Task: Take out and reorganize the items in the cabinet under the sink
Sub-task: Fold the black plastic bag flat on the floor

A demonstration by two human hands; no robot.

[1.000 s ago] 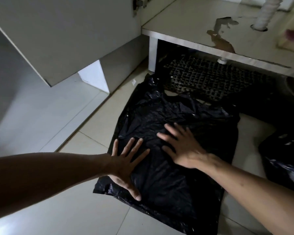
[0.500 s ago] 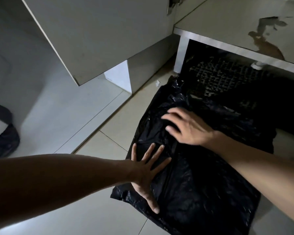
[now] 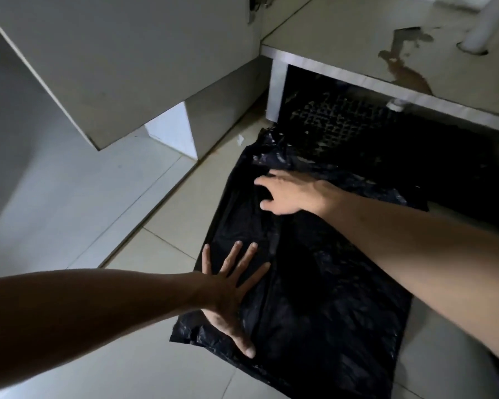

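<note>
Lying beneath both flat, splayed hands, left hand [image 3: 228, 295] and right hand [image 3: 288, 194]: black bag [image 3: 329, 298].

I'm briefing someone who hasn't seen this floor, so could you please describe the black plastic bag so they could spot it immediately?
Start at the open cabinet with its stained floor panel; on the pale floor tiles just in front of it lies the black plastic bag, spread flat. The left hand and right hand both press on it. It is the one glossy, crinkled black sheet, unlike the gridded mat behind.
</note>
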